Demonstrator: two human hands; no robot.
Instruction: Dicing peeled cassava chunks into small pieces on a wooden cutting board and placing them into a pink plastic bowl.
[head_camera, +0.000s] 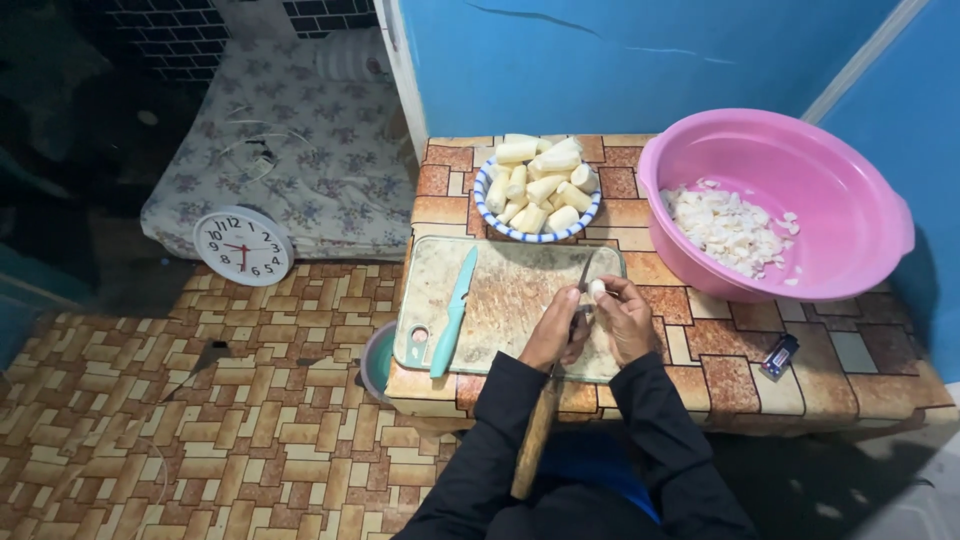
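So both hands are bunched together over the near right corner of the cutting board (510, 300), black sleeves coming in from below. The right hand (625, 320) is curled around a small white peeled piece (597, 290), pinching it at the fingertips. The left hand (553, 330) is closed around a knife (582, 285); a long wooden handle (533, 440) pokes out below the wrists toward the body. A teal knife (455, 310) lies loose on the board's left side. Just behind the board sits a blue-rimmed plate (490, 210) stacked with peeled white chunks (540, 185), and off to the right a pink basin (850, 240) holds chopped white bits (725, 230).
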